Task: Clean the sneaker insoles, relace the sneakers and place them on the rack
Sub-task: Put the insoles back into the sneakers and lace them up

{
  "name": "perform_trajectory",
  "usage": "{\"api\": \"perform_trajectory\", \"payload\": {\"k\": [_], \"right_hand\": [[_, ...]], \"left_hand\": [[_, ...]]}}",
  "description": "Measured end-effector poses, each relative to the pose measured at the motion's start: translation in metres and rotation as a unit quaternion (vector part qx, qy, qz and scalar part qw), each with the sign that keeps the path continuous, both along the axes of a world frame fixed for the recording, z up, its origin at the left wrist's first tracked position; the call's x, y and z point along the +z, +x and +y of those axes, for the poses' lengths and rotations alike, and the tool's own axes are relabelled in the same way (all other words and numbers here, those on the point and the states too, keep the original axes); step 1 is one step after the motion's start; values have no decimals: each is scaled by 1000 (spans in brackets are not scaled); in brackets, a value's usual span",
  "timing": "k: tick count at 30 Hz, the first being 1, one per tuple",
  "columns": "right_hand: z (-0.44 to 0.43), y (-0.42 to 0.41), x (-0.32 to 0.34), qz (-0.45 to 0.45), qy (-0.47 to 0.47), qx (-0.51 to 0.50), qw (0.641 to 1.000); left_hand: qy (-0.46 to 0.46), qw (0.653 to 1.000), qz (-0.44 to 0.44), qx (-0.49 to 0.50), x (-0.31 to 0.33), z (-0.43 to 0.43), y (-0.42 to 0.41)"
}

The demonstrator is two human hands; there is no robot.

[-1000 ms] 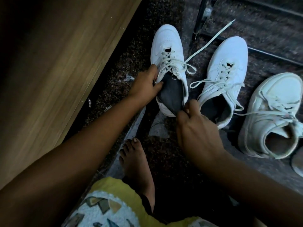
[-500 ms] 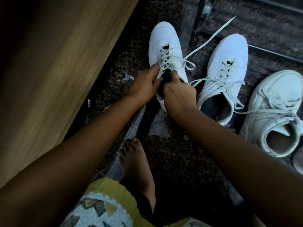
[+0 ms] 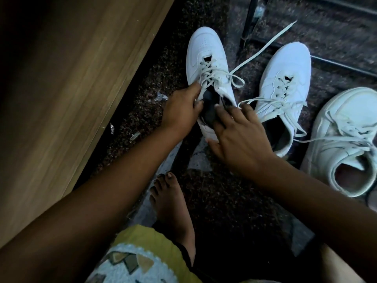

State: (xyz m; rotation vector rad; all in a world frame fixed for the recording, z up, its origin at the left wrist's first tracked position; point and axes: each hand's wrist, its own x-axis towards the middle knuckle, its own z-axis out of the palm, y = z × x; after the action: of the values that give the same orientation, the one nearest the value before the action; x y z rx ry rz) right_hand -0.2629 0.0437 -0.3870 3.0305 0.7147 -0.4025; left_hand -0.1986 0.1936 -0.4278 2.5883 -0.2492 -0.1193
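— What lies closest to the camera?

— A lap in yellow patterned cloth. Just past it the person's bare foot rests on the dark speckled floor.

— And the hands?

— Both reach forward to one shoe. The left hand grips the held sneaker at the edge of its opening, with its fingers curled against the collar and the lowest laces. The right hand is spread with its fingers nearly straight. It grasps nothing, and its fingertips press on the dark insole.

— Where exactly is that insole?

— It is in the sneaker's opening, showing between the two hands. How far down it sits cannot be told.

— What is around them?

— A wooden cabinet side runs along the person's left, with small clear scraps on the floor beside it. Just to the right of the held sneaker lies a second white sneaker, loosely laced with its toe pointing away. Farther right is a chunky white sneaker with its laces slack.

— And beyond?

— One long lace end trails from the held sneaker toward the rack. The rack's black metal bars stand on the floor past the toes of the shoes. All three sneakers are on the floor.
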Motion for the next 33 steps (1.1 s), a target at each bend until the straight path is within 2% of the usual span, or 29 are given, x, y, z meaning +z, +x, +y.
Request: {"api": "perform_trajectory", "payload": {"k": [3,7,11,16,18,21,23,26,28,33], "right_hand": [[0,17,8,107,-31,8,994],[-2,44,2,166,-45,48,984],[7,58,-2,247,-121,63,959],[18,72,-15,341,-53,-40,938],[11,66,-14,324,-60,-13,944],[0,42,-9,156,-31,41,986],[-3,28,-2,89,-5,40,995],[-5,30,0,118,-2,7,993],[-4,38,-5,166,-13,-2,986],[2,59,-11,252,-69,49,964]], "left_hand": [[35,999,-10,7,4,-3,-1],[36,999,-26,7,6,-4,-2],[24,999,-26,2,4,-4,-1],[45,999,-13,-10,0,3,3],[64,997,-29,-8,0,6,-2],[66,986,-149,-31,6,9,-21],[77,973,-187,-111,7,12,-36],[107,968,-115,-193,0,14,-50],[126,970,-78,-192,-5,13,-48],[155,964,-61,-208,-4,7,-30]]}}
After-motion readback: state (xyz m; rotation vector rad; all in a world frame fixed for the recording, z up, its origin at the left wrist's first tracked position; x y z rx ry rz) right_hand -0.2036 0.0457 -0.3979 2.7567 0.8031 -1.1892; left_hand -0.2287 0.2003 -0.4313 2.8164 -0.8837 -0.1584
